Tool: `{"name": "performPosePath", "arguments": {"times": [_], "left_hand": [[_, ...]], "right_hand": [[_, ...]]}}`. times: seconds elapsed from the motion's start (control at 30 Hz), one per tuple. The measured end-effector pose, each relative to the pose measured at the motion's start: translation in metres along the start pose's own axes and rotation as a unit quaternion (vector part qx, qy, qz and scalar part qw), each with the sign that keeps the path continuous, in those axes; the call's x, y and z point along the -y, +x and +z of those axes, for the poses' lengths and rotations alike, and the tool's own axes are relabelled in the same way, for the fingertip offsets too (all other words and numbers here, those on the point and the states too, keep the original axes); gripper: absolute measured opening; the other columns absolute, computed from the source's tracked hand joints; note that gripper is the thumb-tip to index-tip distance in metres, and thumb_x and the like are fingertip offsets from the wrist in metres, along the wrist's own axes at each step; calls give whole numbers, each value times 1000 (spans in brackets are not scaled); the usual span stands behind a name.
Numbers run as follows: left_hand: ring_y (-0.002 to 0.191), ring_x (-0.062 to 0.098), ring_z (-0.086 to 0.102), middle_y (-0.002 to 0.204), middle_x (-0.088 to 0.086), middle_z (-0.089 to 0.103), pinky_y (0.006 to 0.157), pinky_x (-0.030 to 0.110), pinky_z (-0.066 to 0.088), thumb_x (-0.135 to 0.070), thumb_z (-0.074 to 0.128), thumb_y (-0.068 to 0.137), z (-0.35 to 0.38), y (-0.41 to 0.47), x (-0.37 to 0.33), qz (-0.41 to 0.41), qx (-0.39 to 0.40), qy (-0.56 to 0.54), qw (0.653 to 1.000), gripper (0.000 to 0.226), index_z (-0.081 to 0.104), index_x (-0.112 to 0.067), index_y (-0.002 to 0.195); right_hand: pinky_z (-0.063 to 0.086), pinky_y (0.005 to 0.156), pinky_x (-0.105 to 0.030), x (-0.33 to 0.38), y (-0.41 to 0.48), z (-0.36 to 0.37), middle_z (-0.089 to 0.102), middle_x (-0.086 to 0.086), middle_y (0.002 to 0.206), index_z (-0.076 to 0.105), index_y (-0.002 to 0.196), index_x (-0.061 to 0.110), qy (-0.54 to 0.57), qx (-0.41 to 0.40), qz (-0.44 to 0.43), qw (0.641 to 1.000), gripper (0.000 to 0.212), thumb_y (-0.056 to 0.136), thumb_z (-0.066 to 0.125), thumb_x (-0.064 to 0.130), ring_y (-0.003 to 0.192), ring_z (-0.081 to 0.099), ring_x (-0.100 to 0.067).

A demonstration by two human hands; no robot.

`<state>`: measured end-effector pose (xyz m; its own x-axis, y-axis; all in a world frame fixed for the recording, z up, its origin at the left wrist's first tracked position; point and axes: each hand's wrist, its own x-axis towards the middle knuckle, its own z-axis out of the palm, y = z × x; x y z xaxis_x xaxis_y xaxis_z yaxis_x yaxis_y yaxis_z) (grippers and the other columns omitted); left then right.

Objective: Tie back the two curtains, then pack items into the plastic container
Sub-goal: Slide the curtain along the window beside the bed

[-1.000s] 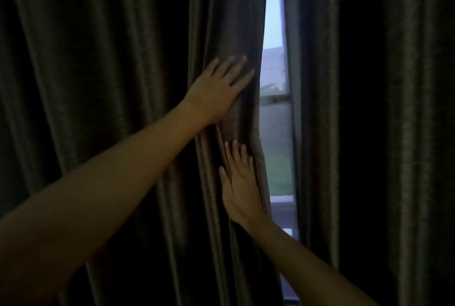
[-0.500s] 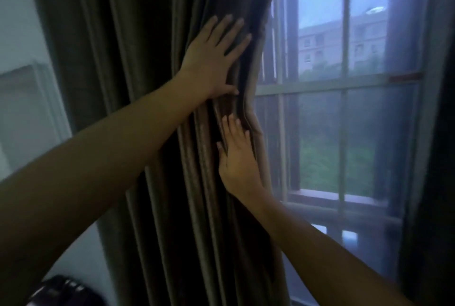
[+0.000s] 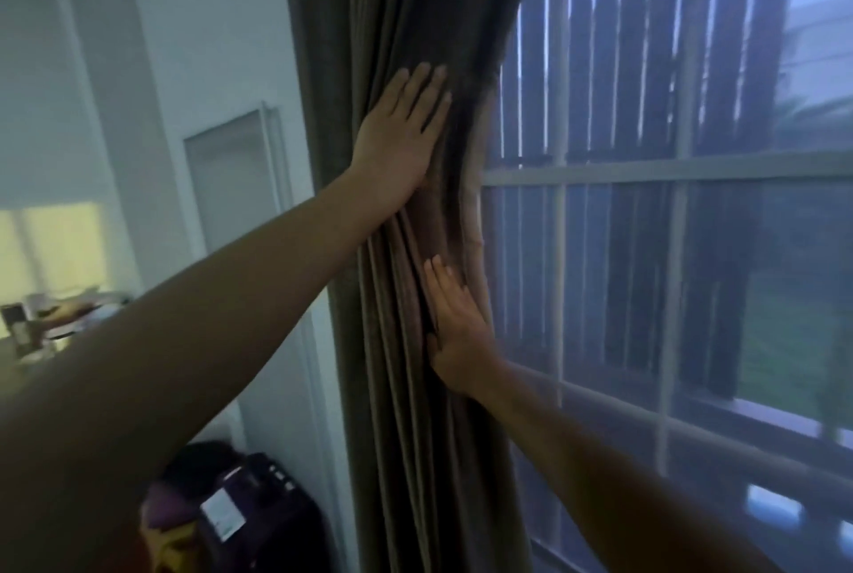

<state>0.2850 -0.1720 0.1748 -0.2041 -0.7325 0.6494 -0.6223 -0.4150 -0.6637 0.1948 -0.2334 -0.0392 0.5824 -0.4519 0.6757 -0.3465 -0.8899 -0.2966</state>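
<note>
Curtain: A long, dark brown-green cloth curtain (image 3: 392, 388) hangs at the left side of the window, just beside the wall. It is bunched into many tight folds from top to bottom.

Left hand: The left hand (image 3: 401, 134) lies flat on the front of the curtain, high up. Its fingers are straight and close together, and they point up and a little to the right. It grabs nothing and only presses on the cloth.

Right hand: The right hand (image 3: 454, 328) is lower down, at the curtain edge next to the glass. It is flat too, with straight fingers pointing up and the palm against the folds. It does not grip the cloth.

Arms: Both arms are bare. The left one reaches in from the lower left, the right one from the lower right.

Window: A big window with pale bars (image 3: 669, 171) fills the right side, and its glass is uncovered. Outside I see tall dark slats (image 3: 646, 64) and some green grass (image 3: 794, 332).

Wall: A plain pale wall (image 3: 207, 18) stands left of the curtain.

Case: A dark purple case with a white tag (image 3: 244, 521) sits low down, near the bottom of the curtain.

Table: Far to the left is a table (image 3: 14, 369) with small things on it, too blurry to tell apart.
</note>
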Motion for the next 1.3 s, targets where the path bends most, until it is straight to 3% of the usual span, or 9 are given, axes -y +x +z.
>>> {"name": "performPosePath", "arguments": {"times": [0.1, 0.2, 0.33, 0.47, 0.8, 0.97, 1.13, 1.3], "left_hand": [[147, 35, -4, 156, 26, -7, 117, 42, -9, -11, 19, 102, 33, -1, 17, 40, -8, -2, 999, 53, -1, 6, 148], [147, 37, -1, 157, 26, -6, 118, 44, -7, -14, 28, 101, 58, -2, 37, 43, -15, -42, 998, 59, -2, -5, 151], [146, 35, -9, 156, 23, -14, 116, 44, -11, -47, 53, 91, 99, -4, 53, 15, 53, -1, 998, 91, -10, -22, 151], [146, 32, -15, 156, 21, -19, 115, 44, -13, -70, 48, 82, 135, -6, 66, -10, 59, 74, 995, 102, -13, -24, 151], [146, 32, -15, 156, 21, -19, 116, 46, -10, -72, 40, 83, 204, -7, 101, -26, 59, 113, 991, 99, -13, -23, 151], [145, 31, -17, 155, 21, -22, 117, 46, -11, -73, 36, 84, 229, -11, 98, -23, 81, 97, 992, 99, -20, -23, 149], [146, 33, -16, 156, 21, -20, 118, 47, -8, -72, 37, 84, 218, -9, 84, -6, 60, 74, 995, 99, -18, -22, 149], [147, 32, -9, 157, 22, -12, 118, 45, -7, -65, 41, 88, 195, -13, 64, 11, 39, 9, 999, 91, -8, -22, 152]], "right_hand": [[-1, 121, -36, 7, 23, 34, -18, 5, 161, -15, 152, 23, -1, 12, 3, 1000, 94, 87, 50, 4, 147, -15, -10], [-7, 119, -31, 11, 46, 58, -25, 7, 158, -21, 150, 24, -4, 11, -3, 1000, 98, 83, 45, -5, 146, -18, -7], [-8, 119, -28, 11, 69, 88, -27, 8, 157, -22, 149, 25, 1, 8, -3, 1000, 104, 78, 43, -15, 146, -19, -7], [-9, 119, -26, 14, 91, 113, -29, 10, 156, -17, 152, 24, 15, 10, -1, 1000, 103, 77, 42, -15, 144, -22, -5], [0, 122, -32, 19, 142, 153, -19, 10, 159, -14, 152, 26, 66, 70, 12, 995, 92, 88, 38, -14, 145, -13, -3], [3, 111, -20, 19, 133, 152, -10, 10, 161, -10, 153, 26, 67, 95, 38, 992, 78, 96, 33, -6, 146, 1, -7], [9, 122, -31, 12, 126, 154, -11, 9, 161, -9, 154, 24, 71, 96, 54, 991, 84, 93, 38, -9, 147, -5, -7], [9, 111, -16, 3, 104, 132, -16, 11, 160, -16, 152, 24, 33, 148, 60, 987, 89, 92, 41, -9, 146, -4, -5]]}}
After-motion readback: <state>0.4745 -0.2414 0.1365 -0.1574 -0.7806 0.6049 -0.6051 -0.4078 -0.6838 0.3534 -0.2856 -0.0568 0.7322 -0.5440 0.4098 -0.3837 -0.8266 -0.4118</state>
